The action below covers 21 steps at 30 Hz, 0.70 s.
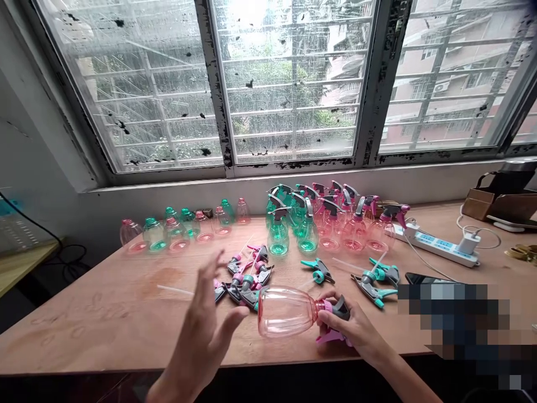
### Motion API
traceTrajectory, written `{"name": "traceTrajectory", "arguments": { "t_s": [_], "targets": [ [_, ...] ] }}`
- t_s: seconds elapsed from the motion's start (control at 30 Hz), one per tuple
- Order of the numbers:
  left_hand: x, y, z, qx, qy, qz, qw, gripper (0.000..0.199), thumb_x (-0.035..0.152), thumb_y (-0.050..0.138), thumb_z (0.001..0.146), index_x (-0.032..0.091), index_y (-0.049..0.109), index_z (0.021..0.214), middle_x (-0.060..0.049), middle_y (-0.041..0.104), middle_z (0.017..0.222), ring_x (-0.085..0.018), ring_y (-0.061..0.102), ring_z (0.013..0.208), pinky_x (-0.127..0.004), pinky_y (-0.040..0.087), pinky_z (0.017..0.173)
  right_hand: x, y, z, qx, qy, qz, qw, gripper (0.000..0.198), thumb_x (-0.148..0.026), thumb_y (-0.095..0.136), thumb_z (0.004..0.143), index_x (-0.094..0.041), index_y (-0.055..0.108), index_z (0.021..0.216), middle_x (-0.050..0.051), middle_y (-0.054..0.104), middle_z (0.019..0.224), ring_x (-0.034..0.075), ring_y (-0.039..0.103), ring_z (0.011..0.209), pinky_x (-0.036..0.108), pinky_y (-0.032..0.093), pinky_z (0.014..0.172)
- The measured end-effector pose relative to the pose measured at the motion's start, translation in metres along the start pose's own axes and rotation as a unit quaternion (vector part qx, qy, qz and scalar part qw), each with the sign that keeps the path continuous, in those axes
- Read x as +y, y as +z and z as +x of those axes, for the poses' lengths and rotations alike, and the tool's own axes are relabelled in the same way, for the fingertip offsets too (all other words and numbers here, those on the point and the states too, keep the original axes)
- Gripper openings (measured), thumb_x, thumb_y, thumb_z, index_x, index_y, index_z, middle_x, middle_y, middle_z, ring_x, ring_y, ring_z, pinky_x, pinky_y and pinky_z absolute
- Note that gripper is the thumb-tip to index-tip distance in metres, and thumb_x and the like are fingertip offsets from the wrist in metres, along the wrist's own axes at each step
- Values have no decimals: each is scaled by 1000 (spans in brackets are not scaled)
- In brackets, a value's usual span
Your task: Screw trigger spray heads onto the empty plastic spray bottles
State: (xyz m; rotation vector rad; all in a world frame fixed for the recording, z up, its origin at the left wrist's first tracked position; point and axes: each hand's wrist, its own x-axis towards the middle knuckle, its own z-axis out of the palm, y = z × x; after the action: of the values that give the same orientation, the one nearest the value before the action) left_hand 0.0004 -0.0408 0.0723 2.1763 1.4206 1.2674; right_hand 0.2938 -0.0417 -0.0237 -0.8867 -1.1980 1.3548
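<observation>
A clear pink spray bottle (pixel 286 312) lies on its side in the air above the table's front edge, its base towards the left. My right hand (pixel 350 322) is closed around its neck, where a pink and grey trigger head (pixel 340 309) sits. To the left of the bottle's base, my left hand (pixel 205 319) is raised with fingers apart and touches nothing. Just behind the bottle is a pile of loose pink and grey trigger heads (pixel 245 277) with thin tubes. Loose teal and grey trigger heads (pixel 375 280) lie to the right, and another teal trigger head (pixel 319 270) lies nearer the middle.
Headless pink and green bottles (pixel 179 234) stand at the back left of the wooden table (pixel 104 302). Several bottles with trigger heads (pixel 306 232) stand at the back middle. A white power strip (pixel 436 246), a phone (pixel 432 278) and a brown box (pixel 497 198) are on the right.
</observation>
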Motion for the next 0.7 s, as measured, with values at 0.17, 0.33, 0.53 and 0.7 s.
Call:
{"name": "traceTrajectory", "arguments": {
  "t_s": [0.17,0.33,0.53,0.7],
  "targets": [
    [-23,46,-8,-177,-38,-57,982,81,74,42,91,21,44,152,-15,38,162,-40,29,150,-56,22,124,-2,3,-1,9,-22,9,1000,39,-45,85,78,-21,59,94,-3,70,71,17,72,60,28,60,60],
    [-29,68,-21,-166,-79,-190,965,84,63,58,91,22,31,159,-14,34,164,-38,29,151,-52,22,125,-3,1,-2,19,-27,-16,999,38,-46,83,80,-21,60,95,-2,72,70,16,71,59,27,60,60],
    [-36,65,-30,-196,-108,-311,924,96,41,79,83,38,21,160,-8,29,167,-36,27,152,-47,34,120,-2,-4,-2,-3,-4,-9,1000,35,-47,78,85,-20,59,97,0,74,73,19,73,63,31,61,65],
    [-40,66,-28,-239,-123,-429,863,111,33,82,83,46,2,159,-6,12,171,-32,32,151,-50,30,122,0,-2,-2,2,3,-4,1000,36,-45,80,84,-20,59,97,-1,73,72,18,72,61,30,60,64]
  ]
}}
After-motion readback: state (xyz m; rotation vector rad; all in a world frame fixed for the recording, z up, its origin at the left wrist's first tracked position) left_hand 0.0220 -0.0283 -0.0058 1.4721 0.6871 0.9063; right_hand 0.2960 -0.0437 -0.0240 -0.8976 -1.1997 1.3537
